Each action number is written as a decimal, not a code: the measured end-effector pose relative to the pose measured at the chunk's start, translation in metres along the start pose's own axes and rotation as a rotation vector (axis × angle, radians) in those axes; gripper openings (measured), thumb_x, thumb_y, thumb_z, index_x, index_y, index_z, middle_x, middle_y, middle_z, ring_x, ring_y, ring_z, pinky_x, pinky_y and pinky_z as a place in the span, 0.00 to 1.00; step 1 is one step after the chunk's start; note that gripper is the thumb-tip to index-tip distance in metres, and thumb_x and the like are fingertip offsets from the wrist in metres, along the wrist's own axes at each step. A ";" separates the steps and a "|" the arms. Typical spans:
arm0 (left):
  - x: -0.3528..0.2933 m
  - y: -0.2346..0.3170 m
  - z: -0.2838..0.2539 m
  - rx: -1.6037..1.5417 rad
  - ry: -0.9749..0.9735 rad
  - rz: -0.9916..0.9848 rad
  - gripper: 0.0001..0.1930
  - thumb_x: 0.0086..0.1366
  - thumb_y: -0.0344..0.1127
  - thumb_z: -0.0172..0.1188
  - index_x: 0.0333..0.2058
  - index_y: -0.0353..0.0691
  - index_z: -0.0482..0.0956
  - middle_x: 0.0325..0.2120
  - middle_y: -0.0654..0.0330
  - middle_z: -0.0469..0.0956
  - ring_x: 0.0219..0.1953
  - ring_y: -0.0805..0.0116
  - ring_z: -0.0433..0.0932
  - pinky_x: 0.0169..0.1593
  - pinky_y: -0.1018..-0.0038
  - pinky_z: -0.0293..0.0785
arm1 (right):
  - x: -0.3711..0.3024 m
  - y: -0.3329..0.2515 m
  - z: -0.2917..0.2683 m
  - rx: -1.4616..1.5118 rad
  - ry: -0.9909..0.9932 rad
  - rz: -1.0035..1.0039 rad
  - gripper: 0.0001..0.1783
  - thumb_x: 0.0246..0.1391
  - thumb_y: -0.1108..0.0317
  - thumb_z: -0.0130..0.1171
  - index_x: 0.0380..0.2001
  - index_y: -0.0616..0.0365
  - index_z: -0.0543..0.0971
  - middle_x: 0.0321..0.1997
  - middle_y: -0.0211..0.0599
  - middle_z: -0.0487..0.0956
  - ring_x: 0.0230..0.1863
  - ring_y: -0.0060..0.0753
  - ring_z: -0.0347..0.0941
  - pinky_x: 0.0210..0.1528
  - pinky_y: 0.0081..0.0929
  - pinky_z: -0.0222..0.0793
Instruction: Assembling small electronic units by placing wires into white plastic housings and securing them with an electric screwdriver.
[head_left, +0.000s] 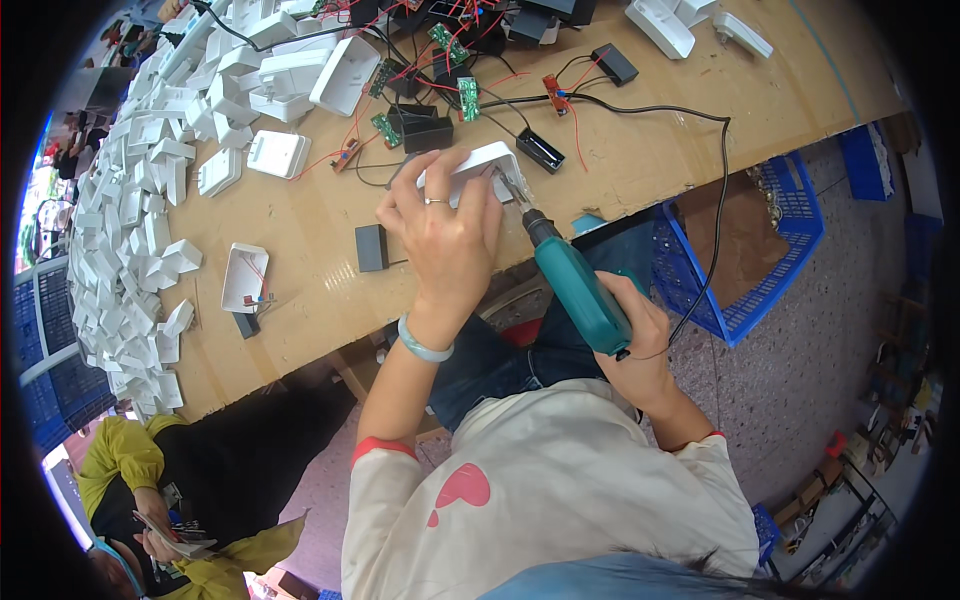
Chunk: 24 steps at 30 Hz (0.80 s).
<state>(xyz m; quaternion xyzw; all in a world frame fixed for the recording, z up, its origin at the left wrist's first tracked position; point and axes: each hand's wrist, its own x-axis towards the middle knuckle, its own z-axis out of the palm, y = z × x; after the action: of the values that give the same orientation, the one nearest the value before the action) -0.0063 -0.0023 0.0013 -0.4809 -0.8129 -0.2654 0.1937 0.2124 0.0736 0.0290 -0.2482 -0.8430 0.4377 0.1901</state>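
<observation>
My left hand [445,215] is closed over a white plastic housing [497,155] near the table's front edge, its fingers gripping the rim. My right hand [640,340] is wrapped round the rear of a teal corded electric screwdriver [580,290]. The tool's metal tip reaches into the open side of the housing, close to my left fingertips; its exact contact point is too small to make out. Left of my left wrist lies a black box [371,248]. Farther left, an open white housing [244,278] holds a small part with red wires.
White housings [150,220] are heaped along the table's left side. Green circuit boards [468,98], black boxes [540,150] and wires lie tangled at the back. A black cord [724,180] drapes over the edge near a blue crate [740,325]. Another person [170,490] is at lower left.
</observation>
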 end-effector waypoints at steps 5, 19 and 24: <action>0.000 -0.001 0.001 0.002 0.000 -0.002 0.07 0.55 0.31 0.70 0.33 0.41 0.83 0.52 0.61 0.77 0.58 0.53 0.71 0.57 0.54 0.59 | -0.001 0.003 0.000 -0.029 0.002 -0.025 0.28 0.43 0.82 0.63 0.52 0.64 0.76 0.39 0.47 0.80 0.37 0.51 0.80 0.40 0.34 0.74; -0.001 -0.001 0.001 -0.004 0.007 0.000 0.06 0.56 0.32 0.70 0.31 0.41 0.82 0.52 0.61 0.78 0.58 0.53 0.71 0.57 0.53 0.59 | 0.002 0.000 0.000 -0.095 0.002 -0.053 0.24 0.44 0.77 0.69 0.47 0.61 0.76 0.34 0.47 0.78 0.35 0.53 0.78 0.36 0.38 0.72; -0.001 -0.001 0.002 -0.004 0.007 0.000 0.06 0.55 0.32 0.70 0.31 0.41 0.82 0.52 0.61 0.78 0.58 0.53 0.71 0.57 0.53 0.59 | -0.001 -0.001 -0.002 -0.102 0.007 -0.051 0.24 0.43 0.77 0.69 0.47 0.62 0.77 0.34 0.47 0.78 0.35 0.53 0.78 0.36 0.38 0.72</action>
<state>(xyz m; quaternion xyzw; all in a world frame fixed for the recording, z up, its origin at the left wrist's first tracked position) -0.0067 -0.0025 -0.0011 -0.4804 -0.8116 -0.2685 0.1958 0.2136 0.0734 0.0309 -0.2374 -0.8696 0.3885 0.1913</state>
